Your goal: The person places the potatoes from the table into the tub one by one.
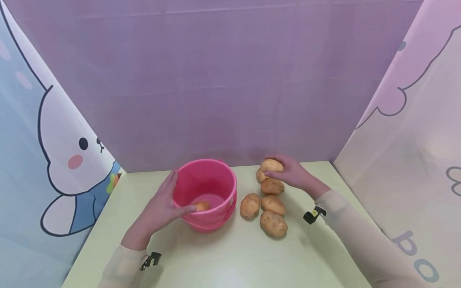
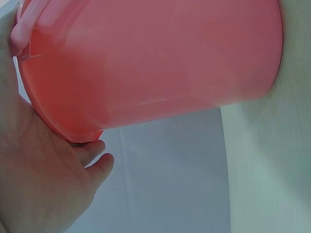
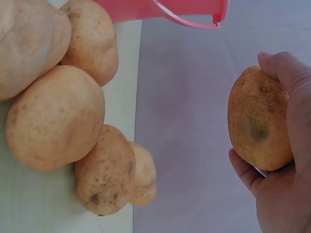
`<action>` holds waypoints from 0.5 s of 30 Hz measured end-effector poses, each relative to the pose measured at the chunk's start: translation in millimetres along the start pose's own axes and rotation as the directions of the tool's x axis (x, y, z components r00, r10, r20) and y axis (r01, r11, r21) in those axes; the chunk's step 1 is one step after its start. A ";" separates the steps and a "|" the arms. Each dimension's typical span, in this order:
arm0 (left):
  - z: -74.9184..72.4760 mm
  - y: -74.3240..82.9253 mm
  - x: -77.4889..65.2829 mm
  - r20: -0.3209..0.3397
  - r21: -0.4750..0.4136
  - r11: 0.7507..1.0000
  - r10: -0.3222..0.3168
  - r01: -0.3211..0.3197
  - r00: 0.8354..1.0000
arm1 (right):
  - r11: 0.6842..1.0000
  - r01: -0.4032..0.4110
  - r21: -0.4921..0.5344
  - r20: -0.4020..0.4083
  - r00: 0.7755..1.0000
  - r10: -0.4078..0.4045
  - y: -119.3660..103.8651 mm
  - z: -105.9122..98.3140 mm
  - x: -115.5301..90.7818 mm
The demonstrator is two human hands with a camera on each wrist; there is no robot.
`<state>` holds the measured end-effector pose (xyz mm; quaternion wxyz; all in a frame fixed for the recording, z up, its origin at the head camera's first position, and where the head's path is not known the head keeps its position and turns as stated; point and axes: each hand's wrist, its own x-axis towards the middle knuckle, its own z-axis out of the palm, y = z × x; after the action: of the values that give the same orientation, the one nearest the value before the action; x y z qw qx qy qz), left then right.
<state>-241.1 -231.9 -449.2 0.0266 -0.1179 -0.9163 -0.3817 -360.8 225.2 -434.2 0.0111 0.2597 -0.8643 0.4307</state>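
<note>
A pink bucket (image 1: 205, 178) stands upright on the table, with a potato (image 1: 203, 206) lying at its bottom. My left hand (image 1: 162, 206) holds the bucket at its left rim, thumb over the near edge and fingers along the outer side. In my right hand (image 1: 293, 172) is another potato (image 3: 260, 121), gripped between thumb and fingers. The right wrist view shows it raised clear of the table. Beneath and nearer to me, several potatoes (image 1: 273, 224) lie in a loose group to the right of the bucket.
The pale table (image 1: 230, 256) ends at a purple cloth wall (image 1: 230, 88) behind the bucket. Printed cloth panels stand at the left (image 1: 65, 152) and right (image 1: 407, 160). The bucket's handle (image 1: 230, 214) hangs down on its right side.
</note>
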 end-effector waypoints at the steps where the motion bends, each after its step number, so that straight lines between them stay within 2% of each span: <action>1: 0.1 0.2 0.0 0.000 -0.002 1.000 -0.001 0.001 1.000 | 1.000 0.009 0.000 0.003 1.000 -0.009 -1.7 0.1 1.2; 15: 1.4 0.9 0.4 -0.001 -0.017 1.000 0.014 -0.014 1.000 | 0.998 0.058 0.001 0.050 0.997 -0.058 -15.6 0.9 11.3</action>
<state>-241.2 -230.2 -449.5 0.0287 -0.1242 -0.9121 -0.3896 -363.3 211.8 -420.5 0.0021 0.2954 -0.8564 0.4234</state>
